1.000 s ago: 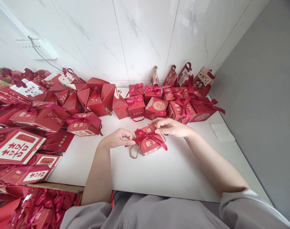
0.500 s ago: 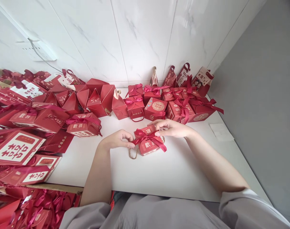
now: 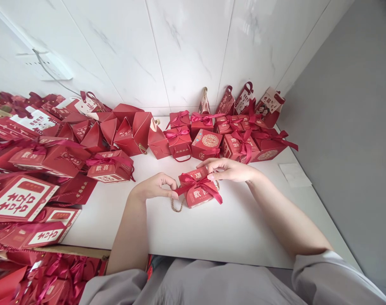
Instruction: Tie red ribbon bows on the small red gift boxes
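A red gift box (image 3: 201,195) with pale lettering sits on the white table (image 3: 237,224) in front of me. A dark red ribbon (image 3: 190,181) is tied in a bow across its top. My left hand (image 3: 157,185) pinches the ribbon's left end between thumb and fingertips. On the other side, my right hand (image 3: 231,169) has its thumb and fingers closed on the right part of the bow, by the box's far right corner. A twisted gold cord handle (image 3: 177,206) hangs out on the left; another cord at the right is partly hidden.
Several ribboned red boxes (image 3: 207,140) stand in rows along the marble-patterned wall (image 3: 193,51). More boxes (image 3: 18,199) are piled on the left, with others below the table's edge. A white paper piece (image 3: 295,175) lies at right, near a grey wall (image 3: 348,127).
My left hand keeps hold of the ribbon's end, almost still. My right hand has shifted very slightly at the bow. The box stays in place.
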Available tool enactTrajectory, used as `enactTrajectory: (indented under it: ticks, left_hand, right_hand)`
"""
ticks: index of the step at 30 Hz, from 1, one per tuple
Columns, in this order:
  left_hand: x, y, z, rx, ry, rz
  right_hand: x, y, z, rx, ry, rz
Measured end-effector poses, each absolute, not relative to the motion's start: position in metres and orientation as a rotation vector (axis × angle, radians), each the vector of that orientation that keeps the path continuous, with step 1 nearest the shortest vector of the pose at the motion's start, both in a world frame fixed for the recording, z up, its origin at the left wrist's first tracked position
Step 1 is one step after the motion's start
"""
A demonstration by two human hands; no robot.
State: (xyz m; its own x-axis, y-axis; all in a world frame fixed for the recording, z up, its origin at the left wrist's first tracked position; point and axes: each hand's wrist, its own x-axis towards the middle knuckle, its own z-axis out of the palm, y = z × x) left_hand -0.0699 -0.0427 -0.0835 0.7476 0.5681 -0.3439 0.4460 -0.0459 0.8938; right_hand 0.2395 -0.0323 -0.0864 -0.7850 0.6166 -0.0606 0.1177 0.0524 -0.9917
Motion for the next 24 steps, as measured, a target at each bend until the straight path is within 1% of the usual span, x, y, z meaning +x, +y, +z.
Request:
enactTrajectory:
  ticks: [7,13,18,21,22,24]
  left_hand:
    - [-0.074,-0.044,-0.082,1.505,0.861,-0.156]
    - [-0.077,-0.042,-0.095,1.438,0.805,-0.217]
    - [-0.088,-0.038,-0.108,1.455,0.970,-0.271]
    - [-0.093,-0.037,-0.108,1.556,1.080,-0.162]
    - [-0.093,-0.037,-0.106,1.616,1.153,-0.060]
    - [-0.088,-0.040,-0.097,1.715,1.364,0.254]
  right_hand:
    - [0.242,-0.034,-0.082,-0.807,-2.000,1.756]
    - [0.245,-0.034,-0.085,-0.924,-2.015,1.714]
    - [0.245,-0.034,-0.085,-0.955,-1.915,1.667]
    - [0.247,-0.037,-0.078,-1.008,-1.907,1.640]
    - [0.248,-0.038,-0.075,-1.029,-1.905,1.625]
    - [0.252,-0.040,-0.070,-1.081,-1.879,1.597]
